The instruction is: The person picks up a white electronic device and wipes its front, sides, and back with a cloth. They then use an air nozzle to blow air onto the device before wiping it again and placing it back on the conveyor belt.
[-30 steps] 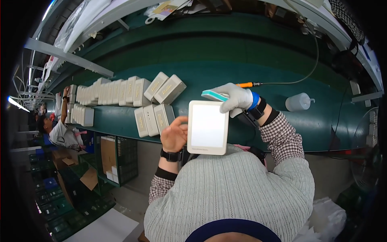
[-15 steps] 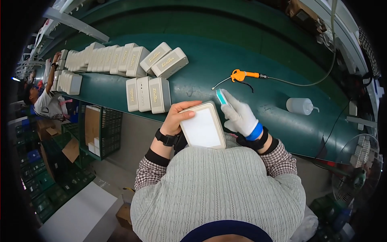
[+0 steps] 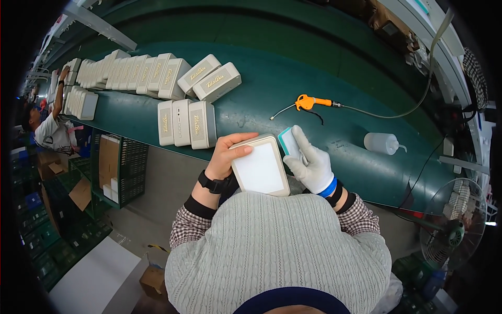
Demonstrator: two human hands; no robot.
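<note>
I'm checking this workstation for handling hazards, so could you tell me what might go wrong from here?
The white panel is held off the bench, over the floor, by the bare left hand at one edge only; it could slip and fall. The gloved right hand presses a teal-edged pad at the opposite edge, which might tip it. The air gun's hose could snag.

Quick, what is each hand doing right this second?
Left hand: closed on the edge of the flat white panel.
Right hand, in a white glove: closed on a small teal-edged pad.
</note>
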